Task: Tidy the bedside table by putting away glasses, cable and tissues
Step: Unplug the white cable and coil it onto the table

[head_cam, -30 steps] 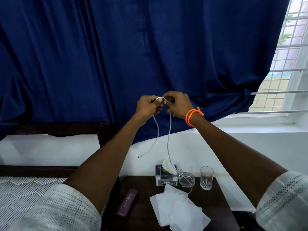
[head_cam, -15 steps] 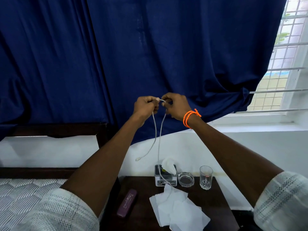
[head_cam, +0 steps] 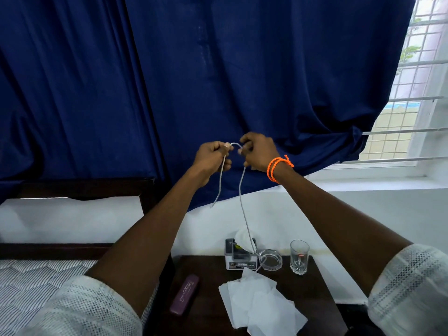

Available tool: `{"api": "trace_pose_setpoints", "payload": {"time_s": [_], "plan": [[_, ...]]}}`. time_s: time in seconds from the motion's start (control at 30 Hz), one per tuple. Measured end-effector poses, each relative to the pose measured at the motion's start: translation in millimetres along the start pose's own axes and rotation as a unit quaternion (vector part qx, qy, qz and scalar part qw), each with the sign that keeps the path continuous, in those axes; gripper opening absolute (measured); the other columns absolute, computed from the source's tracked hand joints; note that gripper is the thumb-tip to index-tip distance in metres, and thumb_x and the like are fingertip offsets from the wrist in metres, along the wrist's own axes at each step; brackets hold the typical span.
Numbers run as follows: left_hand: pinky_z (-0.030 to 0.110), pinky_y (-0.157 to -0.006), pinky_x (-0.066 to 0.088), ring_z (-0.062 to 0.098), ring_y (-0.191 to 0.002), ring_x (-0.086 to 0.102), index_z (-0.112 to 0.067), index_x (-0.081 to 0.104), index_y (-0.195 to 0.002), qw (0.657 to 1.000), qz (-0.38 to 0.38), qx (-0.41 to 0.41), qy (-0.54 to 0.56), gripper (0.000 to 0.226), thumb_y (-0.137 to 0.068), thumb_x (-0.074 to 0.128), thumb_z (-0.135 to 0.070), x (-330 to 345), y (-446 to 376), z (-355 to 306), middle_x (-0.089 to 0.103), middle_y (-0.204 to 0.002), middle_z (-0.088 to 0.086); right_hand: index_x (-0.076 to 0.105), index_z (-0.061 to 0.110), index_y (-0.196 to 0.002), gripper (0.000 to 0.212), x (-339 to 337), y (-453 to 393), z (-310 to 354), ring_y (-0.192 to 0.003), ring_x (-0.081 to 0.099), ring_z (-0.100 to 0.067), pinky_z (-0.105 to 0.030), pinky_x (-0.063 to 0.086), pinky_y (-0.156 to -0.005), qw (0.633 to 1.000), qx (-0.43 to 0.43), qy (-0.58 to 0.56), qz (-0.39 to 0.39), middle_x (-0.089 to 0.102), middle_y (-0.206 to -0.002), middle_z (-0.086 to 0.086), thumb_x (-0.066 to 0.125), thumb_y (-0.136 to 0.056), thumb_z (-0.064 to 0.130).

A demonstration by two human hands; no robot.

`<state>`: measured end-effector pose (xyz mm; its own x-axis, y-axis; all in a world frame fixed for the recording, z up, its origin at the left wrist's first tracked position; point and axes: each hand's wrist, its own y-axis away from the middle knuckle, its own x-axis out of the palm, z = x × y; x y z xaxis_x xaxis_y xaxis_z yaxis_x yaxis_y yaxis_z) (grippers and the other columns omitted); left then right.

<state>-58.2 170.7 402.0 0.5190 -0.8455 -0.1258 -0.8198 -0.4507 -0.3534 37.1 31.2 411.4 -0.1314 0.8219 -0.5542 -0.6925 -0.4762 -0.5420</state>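
Both hands are raised in front of the blue curtain with a thin white cable between them. My left hand pinches it near one end, whose short tail hangs free below. My right hand grips the cable a little further along, a small arch bridging the two hands. The long part drops to the dark bedside table, ending by the glass ashtray. Loose white tissues lie on the table's front. A purple glasses case lies shut at the table's left edge.
A grey tissue box with a tissue sticking out stands at the table's back. A clear drinking glass stands to the right of the ashtray. The striped bed is at the left, the barred window at the right.
The hands have drawn slightly apart, forming a small arch of cable between them. The free tail under the left hand is shorter, and the long strand now hangs toward the ashtray.
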Motion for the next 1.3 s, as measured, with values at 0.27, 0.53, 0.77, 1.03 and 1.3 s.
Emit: {"api": "trace_pose_setpoints", "payload": {"time_s": [0.27,0.53,0.77,1.03,1.3], "plan": [[0.023,-0.061,0.056,0.011,-0.063,0.06,-0.006,0.073,-0.1,1.0,0.021,0.003,-0.006,0.029,-0.104,0.059,-0.031,-3,2,4,0.064,-0.078,0.004,0.067,0.007,-0.086,0.017,2,-7,4,-0.061,0.073,-0.027,-0.045,0.061,-0.05,0.998,-0.011,-0.025,-0.054,0.067,-0.076,-0.019,0.053,-0.096,0.007],[0.029,-0.072,0.059,0.013,-0.069,0.064,-0.005,0.073,-0.105,0.999,0.051,0.003,0.003,0.018,-0.104,0.058,-0.015,-16,8,7,0.065,-0.081,0.004,0.067,0.013,-0.106,0.022,5,-2,-4,-0.067,0.073,-0.022,-0.031,0.06,-0.05,0.999,-0.039,-0.013,0.025,0.069,-0.09,-0.008,0.06,-0.091,-0.001],[0.028,-0.071,0.06,0.013,-0.07,0.067,-0.01,0.074,-0.102,0.998,0.056,-0.008,0.034,0.018,-0.104,0.059,-0.02,-14,6,6,0.069,-0.077,0.002,0.066,0.007,-0.086,0.017,10,-4,-1,-0.063,0.073,-0.026,-0.044,0.061,-0.055,0.998,-0.065,0.008,-0.013,0.067,-0.075,-0.017,0.051,-0.095,0.005],[0.024,-0.062,0.054,0.009,-0.065,0.06,-0.01,0.077,-0.103,0.993,0.051,-0.045,0.1,0.026,-0.105,0.058,-0.027,-20,7,7,0.064,-0.072,-0.003,0.069,0.013,-0.097,0.008,3,1,-9,-0.071,0.075,-0.016,-0.026,0.059,-0.052,0.991,-0.069,-0.107,0.029,0.072,-0.08,-0.006,0.067,-0.093,0.02],[0.02,-0.048,0.045,0.008,-0.055,0.054,-0.011,0.076,-0.108,0.966,0.138,-0.129,0.174,0.044,-0.106,0.049,-0.045,-12,14,3,0.06,-0.071,-0.003,0.064,0.021,-0.078,0.024,0,-11,-12,-0.045,0.066,-0.011,-0.026,0.052,-0.047,0.991,-0.056,-0.073,-0.094,0.065,-0.061,-0.001,0.059,-0.097,0.035]]}}
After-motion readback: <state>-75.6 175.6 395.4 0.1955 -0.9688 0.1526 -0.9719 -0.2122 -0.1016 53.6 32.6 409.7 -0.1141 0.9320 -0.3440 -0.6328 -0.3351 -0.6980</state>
